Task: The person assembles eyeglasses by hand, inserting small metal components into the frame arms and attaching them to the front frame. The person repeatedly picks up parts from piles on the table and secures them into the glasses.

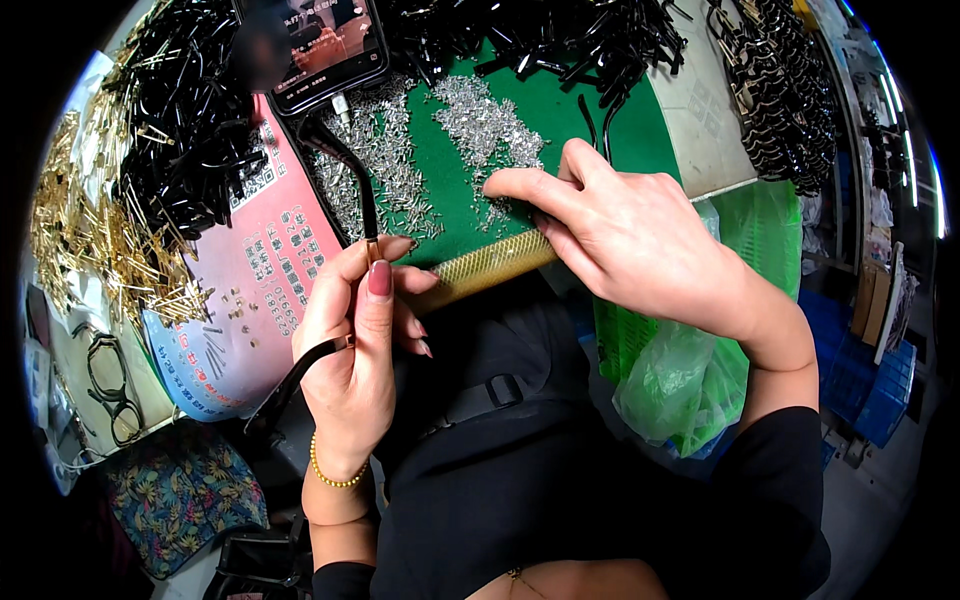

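Head view: downward look at two bare hands over a bench [710, 110] with a green mat [640, 135].
Left hand [350, 375]: closed in a pinch, thumb against fingers, around the near end of the upper glasses arm [364, 185]; the lower glasses arm [293, 388] projects beside the palm. Whether the two join behind the fingers cannot be told.
Right hand [640, 238]: half curled, one digit stretched toward the small metal bits [490, 125]; whether it grips one cannot be told.
Glasses arms: at the bench's front edge, left of the yellow mesh strip [490, 263].
Slip hazard: a loosened pinch could drop the arms past the edge toward the lap.
Scatter hazard: a sweeping right finger could push bits over the strip, perhaps into the green bag [765, 235].
Snag hazard: the upper arm's far end reaches close to the phone [330, 60] and white cable [341, 106]; a twist of the left wrist could catch them.
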Action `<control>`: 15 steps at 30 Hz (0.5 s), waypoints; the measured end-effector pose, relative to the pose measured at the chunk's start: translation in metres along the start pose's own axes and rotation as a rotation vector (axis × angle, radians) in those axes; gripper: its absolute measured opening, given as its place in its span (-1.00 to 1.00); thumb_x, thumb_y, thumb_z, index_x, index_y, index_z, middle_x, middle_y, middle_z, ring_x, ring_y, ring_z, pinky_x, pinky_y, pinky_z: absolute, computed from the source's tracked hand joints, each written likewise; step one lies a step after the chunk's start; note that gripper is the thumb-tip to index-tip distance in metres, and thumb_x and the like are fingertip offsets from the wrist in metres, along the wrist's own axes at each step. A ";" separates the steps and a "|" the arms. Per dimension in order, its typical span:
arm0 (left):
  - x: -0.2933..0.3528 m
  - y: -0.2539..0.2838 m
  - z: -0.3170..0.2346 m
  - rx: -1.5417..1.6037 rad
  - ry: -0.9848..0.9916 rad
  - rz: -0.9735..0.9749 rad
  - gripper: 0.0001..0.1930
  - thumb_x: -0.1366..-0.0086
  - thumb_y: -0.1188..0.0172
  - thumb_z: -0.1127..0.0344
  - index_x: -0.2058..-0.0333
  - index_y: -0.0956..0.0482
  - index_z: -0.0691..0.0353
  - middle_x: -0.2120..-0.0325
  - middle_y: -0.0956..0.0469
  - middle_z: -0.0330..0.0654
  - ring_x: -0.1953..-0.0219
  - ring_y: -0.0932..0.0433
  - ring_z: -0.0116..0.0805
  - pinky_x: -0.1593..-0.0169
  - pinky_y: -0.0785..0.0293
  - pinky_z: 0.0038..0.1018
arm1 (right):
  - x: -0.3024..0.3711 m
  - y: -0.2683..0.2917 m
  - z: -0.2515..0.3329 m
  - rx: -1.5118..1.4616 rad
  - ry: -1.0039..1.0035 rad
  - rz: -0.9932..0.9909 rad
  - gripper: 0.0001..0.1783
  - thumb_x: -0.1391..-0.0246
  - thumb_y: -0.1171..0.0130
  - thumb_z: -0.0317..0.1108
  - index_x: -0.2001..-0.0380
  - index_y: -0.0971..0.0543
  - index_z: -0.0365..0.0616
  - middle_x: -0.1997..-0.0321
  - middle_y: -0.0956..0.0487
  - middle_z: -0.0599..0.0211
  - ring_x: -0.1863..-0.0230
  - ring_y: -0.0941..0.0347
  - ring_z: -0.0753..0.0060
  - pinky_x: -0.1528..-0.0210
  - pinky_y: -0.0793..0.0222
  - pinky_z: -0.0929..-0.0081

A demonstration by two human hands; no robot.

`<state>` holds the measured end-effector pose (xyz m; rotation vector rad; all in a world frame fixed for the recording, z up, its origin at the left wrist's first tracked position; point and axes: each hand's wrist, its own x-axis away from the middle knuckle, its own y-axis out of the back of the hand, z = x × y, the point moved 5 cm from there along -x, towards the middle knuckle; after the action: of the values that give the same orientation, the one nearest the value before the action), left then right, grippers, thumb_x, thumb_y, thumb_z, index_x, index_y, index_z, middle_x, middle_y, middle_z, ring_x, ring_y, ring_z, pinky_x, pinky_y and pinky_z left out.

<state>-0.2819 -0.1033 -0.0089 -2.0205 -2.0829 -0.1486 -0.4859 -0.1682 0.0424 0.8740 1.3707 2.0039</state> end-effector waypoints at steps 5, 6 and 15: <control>-0.001 0.000 0.001 -0.039 -0.016 0.019 -0.69 -0.57 0.05 0.27 -0.09 -0.43 0.39 0.30 -0.65 -0.11 0.54 -0.44 -0.61 0.48 -0.49 -0.65 | -0.001 -0.001 0.002 0.008 -0.016 0.049 -0.51 -0.18 -0.12 -0.39 -0.19 -0.42 0.21 0.28 -0.43 0.08 0.54 -0.53 0.12 0.52 -0.44 0.26; -0.001 -0.001 0.001 -0.042 -0.025 0.020 -0.69 -0.57 0.05 0.27 -0.09 -0.43 0.39 0.30 -0.65 -0.12 0.54 -0.44 -0.61 0.48 -0.49 -0.65 | -0.001 -0.002 0.001 0.009 -0.041 0.073 -0.50 -0.19 -0.12 -0.37 -0.20 -0.42 0.25 0.28 -0.41 0.14 0.48 -0.54 0.14 0.48 -0.45 0.25; -0.001 -0.002 -0.001 -0.068 0.019 0.015 -0.72 -0.54 0.03 0.36 -0.08 -0.51 0.38 0.40 -0.64 -0.20 0.59 -0.45 -0.67 0.51 -0.45 -0.69 | -0.011 0.005 0.014 -0.244 -0.023 0.235 -0.49 -0.26 -0.02 -0.37 -0.27 -0.33 0.18 0.18 -0.51 -0.04 0.40 -0.60 -0.02 0.32 -0.52 0.07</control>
<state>-0.2838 -0.1043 -0.0074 -2.0649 -2.0773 -0.2384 -0.4686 -0.1701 0.0489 0.9772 1.0214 2.2710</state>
